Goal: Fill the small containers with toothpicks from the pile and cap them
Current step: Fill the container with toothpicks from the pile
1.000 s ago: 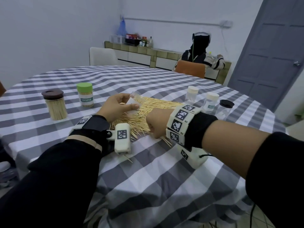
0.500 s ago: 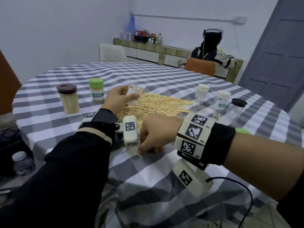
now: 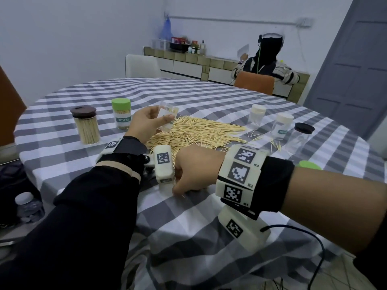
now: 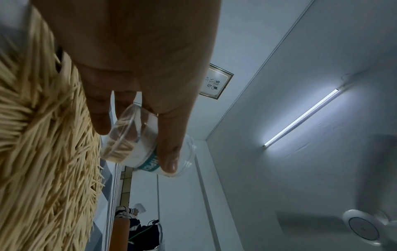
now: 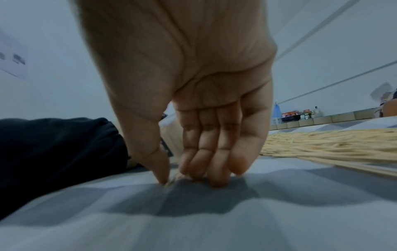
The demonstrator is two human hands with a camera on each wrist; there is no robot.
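Change, right hand: right hand (image 3: 193, 170) has come back from the pile to the near edge of the table (image 3: 209, 227); a second ago it was among the toothpicks.
Right hand, fingers: fingers (image 5: 211, 152) curled down, tips on the cloth; thumb and forefinger closed on a stray toothpick (image 3: 182, 195), blurred in the wrist view.
Change, left hand: left hand (image 3: 146, 124) keeps the small container (image 3: 167, 120) raised, as before.
Left hand, fingers: thumb and fingers wrapped round the container; it is tilted, uncapped, partly filled.
Container: clear plastic cylinder, white label with teal band.
Pile: toothpick pile (image 3: 199, 132), pale thin wooden sticks, loose heap mid-table, just beyond both hands.
Table: round, grey-and-white checked cloth, creased at near edge.
Left edge: brown-lidded jar (image 3: 85, 125) and green-capped container (image 3: 121, 113), both full and upright.
Right edge: two white-capped containers (image 3: 256, 117), black-lidded jar (image 3: 299, 137), green cap (image 3: 309, 164) partly behind right wrist.
Far: seated person (image 3: 269, 61) at a counter.
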